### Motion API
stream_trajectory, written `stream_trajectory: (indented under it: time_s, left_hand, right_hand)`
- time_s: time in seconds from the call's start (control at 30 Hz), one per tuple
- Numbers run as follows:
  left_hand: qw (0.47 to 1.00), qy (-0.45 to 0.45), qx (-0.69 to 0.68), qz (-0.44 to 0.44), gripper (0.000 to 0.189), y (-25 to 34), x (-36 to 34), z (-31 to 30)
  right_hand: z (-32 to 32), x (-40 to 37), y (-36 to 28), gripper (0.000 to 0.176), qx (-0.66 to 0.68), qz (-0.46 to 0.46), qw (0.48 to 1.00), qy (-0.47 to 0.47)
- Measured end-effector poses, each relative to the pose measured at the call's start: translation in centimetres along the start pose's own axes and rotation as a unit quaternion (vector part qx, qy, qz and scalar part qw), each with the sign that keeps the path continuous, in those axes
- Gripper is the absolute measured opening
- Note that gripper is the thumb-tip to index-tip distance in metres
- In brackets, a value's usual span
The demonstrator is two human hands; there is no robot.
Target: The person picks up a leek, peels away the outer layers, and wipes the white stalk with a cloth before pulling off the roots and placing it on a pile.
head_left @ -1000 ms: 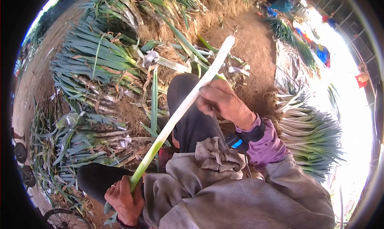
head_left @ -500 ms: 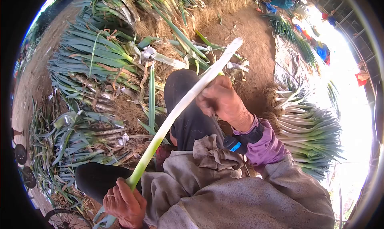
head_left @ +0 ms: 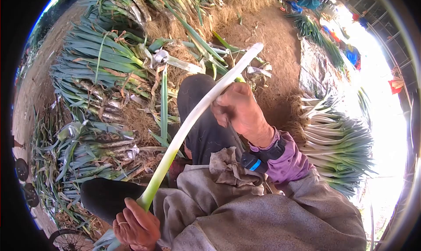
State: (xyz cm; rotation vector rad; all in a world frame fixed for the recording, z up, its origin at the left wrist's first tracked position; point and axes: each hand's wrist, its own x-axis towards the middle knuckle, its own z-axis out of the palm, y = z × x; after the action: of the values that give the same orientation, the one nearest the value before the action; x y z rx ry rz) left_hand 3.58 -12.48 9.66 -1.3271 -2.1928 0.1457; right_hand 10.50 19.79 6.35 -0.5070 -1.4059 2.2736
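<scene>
Here's the long leek [head_left: 186,130], running on a diagonal across the middle of the frame, green end at the lower left, white tip pointing to the upper right over the dirt ground [head_left: 274,40]. The left hand [head_left: 136,227] sits at the bottom left, fingers curled tight around the green base, knuckles up. The right hand [head_left: 239,110] is at centre frame, fist closed around the white shaft, thumb pressed along it, wrist bent back toward the purple sleeve [head_left: 291,163] with a dark wristband [head_left: 258,158] at the cuff. The forearm angles up from the lower right. Below the stalk, a dark-trousered knee [head_left: 204,128] and a crumpled cloth [head_left: 228,167] on the lap. A heap of untrimmed leeks [head_left: 101,62] fills the upper left; a stack of cleaned white ones [head_left: 337,141] lies at the right.
</scene>
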Motion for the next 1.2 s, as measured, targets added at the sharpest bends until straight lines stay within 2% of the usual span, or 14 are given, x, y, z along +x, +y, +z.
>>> stream_trajectory:
  time_s: [0.2, 0.3, 0.5, 0.6, 0.73, 0.77, 0.83, 0.97, 1.0, 1.03, 1.07, 1.1, 1.13, 1.2]
  left_hand:
    - [1.000, 0.001, 0.019, -0.006, 0.032, 0.6, 0.3, 0.2]
    - [0.999, -0.018, 0.020, -0.033, 0.033, 0.6, 0.3, 0.4]
    - [0.991, -0.066, -0.059, -0.098, 0.036, -0.9, 0.5, 1.2]
    - [0.984, -0.082, -0.117, -0.110, 0.034, -1.6, 0.6, 1.7]
    - [0.970, -0.095, -0.181, -0.128, 0.030, -1.8, 0.5, 2.2]
    - [0.966, -0.102, -0.196, -0.132, 0.030, -1.9, 0.5, 2.3]
    - [0.953, -0.113, -0.238, -0.148, 0.029, -2.0, 0.1, 2.5]
    - [0.922, -0.160, -0.298, -0.188, 0.030, -2.5, -1.3, 3.0]
    - [0.915, -0.183, -0.298, -0.201, 0.030, -2.5, -0.9, 2.7]
    - [0.915, -0.229, -0.274, -0.186, 0.014, -2.9, -0.4, 2.1]
    - [0.911, -0.222, -0.298, -0.179, 0.015, -3.1, -0.6, 2.2]
    - [0.906, -0.214, -0.322, -0.172, 0.017, -3.3, -1.0, 2.4]
    - [0.901, -0.207, -0.345, -0.164, 0.018, -3.5, -1.1, 2.5]
    - [0.892, -0.253, -0.334, -0.171, 0.022, -3.4, 0.2, 1.9]
  right_hand:
    - [0.5, 0.1, -0.3, 0.011, 0.074, 0.059, 0.993, 0.067]
    - [0.9, 0.2, 0.0, 0.010, 0.051, 0.059, 0.992, 0.095]
    - [-0.7, 0.7, 0.2, 0.016, 0.016, 0.088, 0.996, -0.007]
    - [-2.1, 1.2, 0.0, 0.018, 0.149, 0.148, 0.972, -0.105]
    - [-3.3, 1.5, -0.4, 0.013, 0.222, 0.078, 0.957, -0.169]
    - [-3.6, 1.5, -0.6, 0.014, 0.267, 0.081, 0.951, -0.129]
    - [-5.2, 2.6, -1.5, 0.012, 0.257, -0.008, 0.965, -0.057]
    - [-10.1, 6.7, -4.8, 0.010, 0.226, -0.196, 0.950, 0.092]
    - [-11.0, 7.2, -5.3, 0.009, 0.196, -0.180, 0.958, 0.104]
    - [-11.9, 7.7, -5.6, 0.008, 0.166, -0.161, 0.966, 0.117]
    - [-12.3, 8.0, -5.5, 0.007, 0.136, -0.143, 0.972, 0.128]
    - [-12.4, 8.3, -4.6, 0.011, -0.007, -0.196, 0.979, 0.052]
    - [-12.8, 8.2, -4.1, 0.012, -0.074, -0.190, 0.978, 0.047]
    - [-11.6, 7.3, -3.8, 0.014, -0.208, -0.174, 0.962, 0.039]
